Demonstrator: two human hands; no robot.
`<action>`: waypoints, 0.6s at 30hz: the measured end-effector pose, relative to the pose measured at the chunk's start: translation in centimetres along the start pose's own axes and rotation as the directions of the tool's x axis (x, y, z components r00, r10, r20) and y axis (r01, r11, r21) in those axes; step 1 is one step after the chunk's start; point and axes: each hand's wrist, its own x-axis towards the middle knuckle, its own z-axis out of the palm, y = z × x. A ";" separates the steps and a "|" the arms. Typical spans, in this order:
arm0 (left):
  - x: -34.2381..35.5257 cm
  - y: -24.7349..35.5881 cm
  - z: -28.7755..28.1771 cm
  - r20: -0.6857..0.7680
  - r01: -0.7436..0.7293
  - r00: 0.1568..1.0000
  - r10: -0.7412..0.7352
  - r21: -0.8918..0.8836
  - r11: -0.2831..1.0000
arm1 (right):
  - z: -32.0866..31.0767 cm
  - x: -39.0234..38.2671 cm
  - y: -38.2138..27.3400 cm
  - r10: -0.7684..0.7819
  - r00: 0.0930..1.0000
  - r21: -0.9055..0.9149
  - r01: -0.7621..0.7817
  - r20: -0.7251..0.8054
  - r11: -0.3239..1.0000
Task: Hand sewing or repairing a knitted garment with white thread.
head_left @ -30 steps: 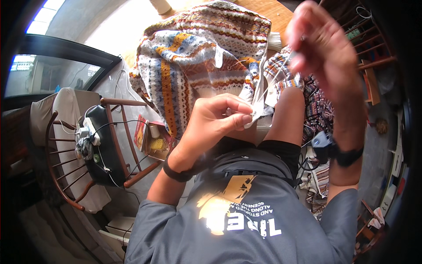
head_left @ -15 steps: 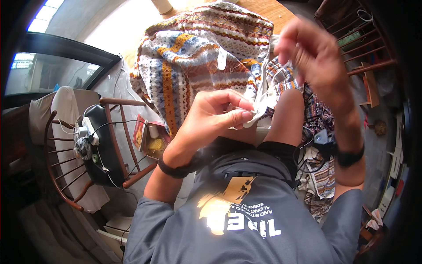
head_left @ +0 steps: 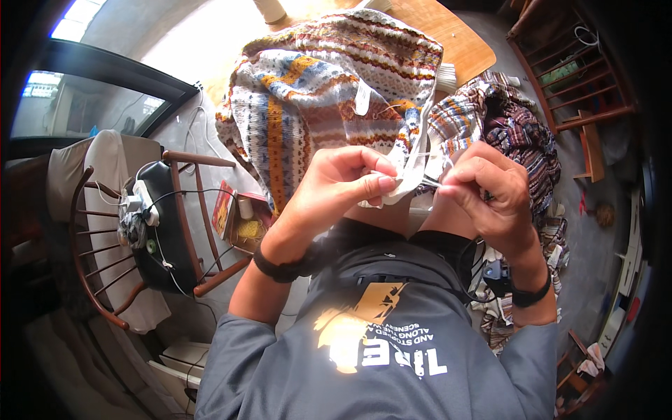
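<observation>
A patterned knit sweater (head_left: 325, 115), with white, orange, blue and brown bands and a small white tag, spreads from the table to my lap. My left hand (head_left: 343, 178) is closed, pinching the sweater's white edging between thumb and fingertips. Close beside it on the right, my right hand (head_left: 490, 192) is closed in a pinch at a thin white thread (head_left: 444, 164). A slim dark, shiny piece shows between the two hands, too small to name. The fingertips of both hands nearly meet over my lap.
Ahead is a wooden table (head_left: 458, 35) with a cone-shaped spool (head_left: 269, 10). More patterned knitwear (head_left: 521, 150) heaps at my right. To the left, a wooden chair (head_left: 178, 217) carries a power strip (head_left: 143, 203) and cables. Another wooden chair (head_left: 570, 63) stands far right.
My right hand has come down from its raised place at the upper right to beside my left hand. My left hand keeps its pinch on the white edging.
</observation>
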 end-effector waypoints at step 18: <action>-0.2 -0.1 0.2 0.059 -0.038 0.998 0.034 0.068 0.997 | -9.8 8.3 3.4 0.098 0.992 0.805 0.011 -0.086 0.594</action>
